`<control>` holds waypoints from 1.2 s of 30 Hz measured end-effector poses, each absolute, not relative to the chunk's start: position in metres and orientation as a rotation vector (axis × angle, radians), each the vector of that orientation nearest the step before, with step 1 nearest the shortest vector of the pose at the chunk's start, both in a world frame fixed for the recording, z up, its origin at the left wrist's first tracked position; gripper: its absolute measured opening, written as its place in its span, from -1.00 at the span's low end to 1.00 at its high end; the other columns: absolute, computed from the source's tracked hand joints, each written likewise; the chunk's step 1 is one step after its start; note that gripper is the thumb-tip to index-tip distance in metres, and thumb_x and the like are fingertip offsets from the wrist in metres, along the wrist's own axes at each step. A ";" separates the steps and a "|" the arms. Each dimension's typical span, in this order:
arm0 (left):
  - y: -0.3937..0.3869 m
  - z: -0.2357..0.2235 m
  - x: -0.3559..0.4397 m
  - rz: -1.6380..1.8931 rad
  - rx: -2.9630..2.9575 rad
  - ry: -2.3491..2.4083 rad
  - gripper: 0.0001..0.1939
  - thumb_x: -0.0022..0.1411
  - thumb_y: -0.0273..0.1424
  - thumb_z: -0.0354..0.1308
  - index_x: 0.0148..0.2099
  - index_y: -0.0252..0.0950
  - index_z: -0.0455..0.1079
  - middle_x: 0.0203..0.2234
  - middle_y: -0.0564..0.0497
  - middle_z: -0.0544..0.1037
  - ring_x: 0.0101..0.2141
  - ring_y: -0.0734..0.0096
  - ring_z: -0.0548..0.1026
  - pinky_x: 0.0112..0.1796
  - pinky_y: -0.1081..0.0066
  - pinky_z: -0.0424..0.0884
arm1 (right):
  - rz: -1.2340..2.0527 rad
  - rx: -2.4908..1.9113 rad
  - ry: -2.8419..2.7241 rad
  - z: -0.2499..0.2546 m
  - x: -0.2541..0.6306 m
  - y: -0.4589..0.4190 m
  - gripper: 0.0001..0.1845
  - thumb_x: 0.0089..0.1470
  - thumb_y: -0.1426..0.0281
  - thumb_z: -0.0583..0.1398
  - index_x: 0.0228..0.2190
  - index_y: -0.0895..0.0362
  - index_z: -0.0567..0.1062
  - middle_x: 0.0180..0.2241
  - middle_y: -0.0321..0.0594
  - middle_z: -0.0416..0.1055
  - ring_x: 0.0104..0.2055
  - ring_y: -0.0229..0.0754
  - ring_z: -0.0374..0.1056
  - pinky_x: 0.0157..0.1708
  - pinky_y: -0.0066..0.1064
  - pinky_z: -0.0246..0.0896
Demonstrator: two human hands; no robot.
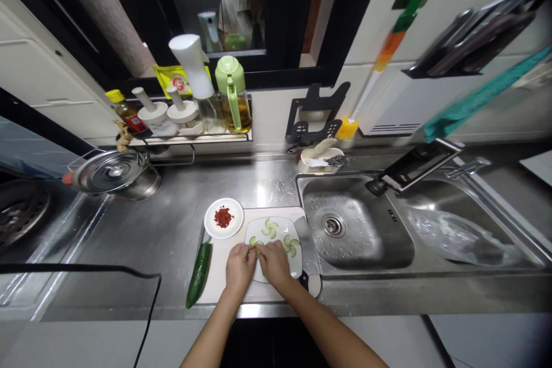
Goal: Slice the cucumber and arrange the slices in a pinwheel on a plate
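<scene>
A white plate point(294, 269) rests on a pale cutting board point(219, 276). Thin cucumber slices point(270, 228) are arranged on it in small curved, pinwheel-like clusters. Over the plate's left side, my left hand point(240, 267) and my right hand point(275, 264) meet at the fingertips, both closed on a cucumber slice point(257, 253) that is mostly covered by the fingers. Left of the hands, a cucumber point(199, 276) lies along the board's edge. Chopped red pieces point(223, 217) sit in a small white dish point(209, 227) at the board's far left corner. A knife's black handle point(304, 280) shows beside the plate.
To the right is a steel sink point(357, 241), with a clear plastic bag point(461, 236) in its second basin. A lidded pot point(118, 175) stands at the left. Bottles and an oil jug point(233, 98) line a rack behind. A black cable point(157, 299) hangs at the front left.
</scene>
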State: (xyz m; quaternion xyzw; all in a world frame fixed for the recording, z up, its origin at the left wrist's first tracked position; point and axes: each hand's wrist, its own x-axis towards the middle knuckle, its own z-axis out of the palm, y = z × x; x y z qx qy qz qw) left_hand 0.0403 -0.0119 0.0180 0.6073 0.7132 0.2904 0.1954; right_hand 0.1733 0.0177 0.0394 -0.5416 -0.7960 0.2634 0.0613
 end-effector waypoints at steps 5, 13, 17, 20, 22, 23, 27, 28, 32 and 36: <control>-0.012 0.017 0.040 0.859 1.702 1.977 -0.83 0.18 -0.40 0.04 -0.29 -0.26 0.47 -0.41 -0.05 0.50 -0.32 0.33 0.45 -0.24 0.34 0.36 | 0.809 -1.639 -2.399 0.040 0.174 0.018 -0.64 0.12 0.47 0.03 -0.08 0.03 0.45 -0.31 -0.21 0.40 -0.17 -0.12 0.15 -0.20 -0.37 -0.08; -0.011 0.018 0.040 0.818 1.723 1.980 -0.83 0.17 -0.41 0.04 -0.32 -0.26 0.47 -0.45 -0.04 0.48 -0.35 0.33 0.44 -0.25 0.34 0.36 | 0.816 -1.638 -2.425 0.040 0.173 0.019 -0.65 0.13 0.46 0.04 -0.07 0.02 0.45 -0.31 -0.21 0.40 -0.16 -0.12 0.15 -0.22 -0.36 -0.09; -0.011 0.018 0.039 0.827 1.718 1.985 -0.83 0.17 -0.42 0.03 -0.33 -0.25 0.47 -0.45 -0.03 0.48 -0.35 0.33 0.44 -0.26 0.35 0.36 | 0.821 -1.647 -2.419 0.041 0.173 0.019 -0.66 0.13 0.46 0.03 -0.09 0.03 0.46 -0.31 -0.20 0.41 -0.16 -0.12 0.16 -0.21 -0.36 -0.08; -0.011 0.017 0.039 0.827 1.707 1.983 -0.83 0.16 -0.42 0.04 -0.33 -0.25 0.47 -0.44 -0.03 0.49 -0.34 0.34 0.44 -0.25 0.34 0.36 | 0.812 -1.640 -2.421 0.042 0.173 0.019 -0.67 0.13 0.46 0.04 -0.10 0.02 0.46 -0.31 -0.21 0.41 -0.17 -0.12 0.16 -0.23 -0.37 -0.09; -0.011 0.017 0.038 0.827 1.701 1.985 -0.84 0.16 -0.41 0.05 -0.32 -0.26 0.47 -0.43 -0.03 0.50 -0.33 0.33 0.44 -0.24 0.34 0.36 | 0.805 -1.644 -2.423 0.043 0.173 0.020 -0.67 0.13 0.47 0.03 -0.11 0.01 0.45 -0.31 -0.21 0.41 -0.17 -0.12 0.16 -0.24 -0.37 -0.09; -0.011 0.018 0.038 0.828 1.699 1.988 -0.84 0.15 -0.41 0.05 -0.31 -0.26 0.47 -0.43 -0.03 0.50 -0.32 0.33 0.45 -0.23 0.33 0.36 | 0.801 -1.650 -2.422 0.043 0.173 0.020 -0.66 0.13 0.47 0.03 -0.11 0.01 0.46 -0.31 -0.21 0.41 -0.18 -0.12 0.16 -0.24 -0.37 -0.10; -0.012 0.020 0.035 0.838 1.698 1.987 -0.85 0.14 -0.40 0.08 -0.31 -0.25 0.48 -0.42 -0.03 0.51 -0.32 0.33 0.46 -0.24 0.34 0.36 | 0.786 -1.661 -2.400 0.043 0.174 0.020 -0.67 0.12 0.46 0.03 -0.12 0.00 0.47 -0.31 -0.21 0.42 -0.19 -0.12 0.16 -0.25 -0.37 -0.09; -0.012 0.021 0.035 0.842 1.697 1.986 -0.86 0.14 -0.39 0.09 -0.31 -0.25 0.48 -0.42 -0.03 0.51 -0.32 0.33 0.46 -0.24 0.34 0.36 | 0.788 -1.662 -2.394 0.042 0.174 0.020 -0.67 0.12 0.46 0.03 -0.11 0.00 0.47 -0.30 -0.21 0.42 -0.19 -0.12 0.16 -0.25 -0.37 -0.08; -0.012 0.024 0.034 0.869 1.690 1.982 -0.86 0.13 -0.37 0.10 -0.31 -0.26 0.48 -0.42 -0.03 0.52 -0.34 0.34 0.46 -0.24 0.34 0.37 | 0.795 -1.677 -2.386 0.040 0.175 0.020 -0.65 0.12 0.45 0.04 -0.09 0.00 0.46 -0.29 -0.21 0.43 -0.17 -0.11 0.17 -0.22 -0.37 -0.07; -0.010 0.025 0.024 0.909 1.642 2.015 -0.82 0.15 -0.33 0.08 -0.30 -0.27 0.49 -0.40 -0.04 0.53 -0.34 0.34 0.46 -0.26 0.37 0.37 | 0.818 -1.690 -2.392 0.043 0.176 0.021 -0.64 0.12 0.45 0.04 -0.08 0.01 0.46 -0.27 -0.20 0.43 -0.15 -0.10 0.18 -0.22 -0.37 -0.05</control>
